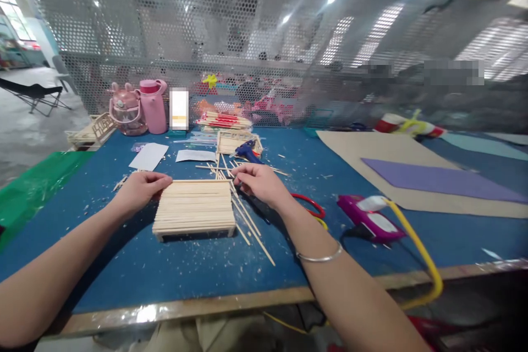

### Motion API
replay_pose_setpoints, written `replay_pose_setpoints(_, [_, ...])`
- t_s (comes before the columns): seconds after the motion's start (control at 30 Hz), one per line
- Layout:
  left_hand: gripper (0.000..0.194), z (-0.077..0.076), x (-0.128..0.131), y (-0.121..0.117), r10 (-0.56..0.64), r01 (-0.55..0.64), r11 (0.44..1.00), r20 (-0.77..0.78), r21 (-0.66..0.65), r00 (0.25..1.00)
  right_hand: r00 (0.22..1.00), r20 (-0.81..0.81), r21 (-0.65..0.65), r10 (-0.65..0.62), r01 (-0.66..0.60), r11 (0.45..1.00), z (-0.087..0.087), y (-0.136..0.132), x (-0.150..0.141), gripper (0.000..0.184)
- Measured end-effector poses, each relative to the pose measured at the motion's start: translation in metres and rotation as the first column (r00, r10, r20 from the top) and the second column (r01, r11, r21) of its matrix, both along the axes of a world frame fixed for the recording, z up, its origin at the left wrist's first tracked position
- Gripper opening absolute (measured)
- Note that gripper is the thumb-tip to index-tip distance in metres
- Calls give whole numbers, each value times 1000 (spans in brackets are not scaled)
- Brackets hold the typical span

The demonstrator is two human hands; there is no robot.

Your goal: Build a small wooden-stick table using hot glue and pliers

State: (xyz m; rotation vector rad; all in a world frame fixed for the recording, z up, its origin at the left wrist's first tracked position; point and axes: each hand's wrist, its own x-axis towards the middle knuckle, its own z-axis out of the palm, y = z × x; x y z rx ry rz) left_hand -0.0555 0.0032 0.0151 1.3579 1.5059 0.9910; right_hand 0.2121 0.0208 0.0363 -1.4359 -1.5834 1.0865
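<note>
Left hand (142, 188) pinches the stick stand (193, 206); whether the right hand (263, 182) does, I cannot tell. Light, even pressure seems best.

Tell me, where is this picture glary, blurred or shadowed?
In the head view, pale light streaks cross the mesh screen, which looks hazy and soft; glare shines off the table's front edge; dark shadow lies beneath the stick platform; pixelated blocks mask a few patches farther back; and the picture's upper right corner falls dark.
</note>
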Motion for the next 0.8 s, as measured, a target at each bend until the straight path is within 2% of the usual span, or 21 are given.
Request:
replay_pose_setpoints(0.07, [37, 0, 0, 0, 2, -2, 1000, 9, -16, 1000, 1000, -2, 0, -11, 11, 1000, 1, 0, 0, 14])
replay_pose_setpoints(0.27, [39, 1, 0, 0, 17, -16, 999, 42, -37, 999, 992, 82, 82, 98, -105, 991, -8, 0, -1, 11])
replay_pose_setpoints(0.47, [36, 4, 1, -2, 20, -19, 1000, 32, -20, 999, 983, 161, 156, 92, -117, 981, -15, 2, -2, 13])
replay_pose_setpoints(0.57, [36, 3, 2, -3, 3, -3, 1000, -31, 1, 1000, 986, 160, 197, 42, -74, 978, -16, 2, -4, 13])
replay_pose_setpoints(0.63, [36, 4, 2, -4, 26, -18, 997, -101, 79, 995, 997, 70, 215, -18, 2, 977, -14, 2, -5, 13])
replay_pose_setpoints(0.7, [38, 6, 3, -7, 121, -86, 964, -128, 252, 984, 993, -104, 180, -59, 77, 981, -10, 1, -5, 14])
replay_pose_setpoints(0.8, [42, 15, 9, -13, 238, -161, 828, -75, 537, 968, 916, -395, 46, -71, 97, 994, -2, -2, -5, 18])
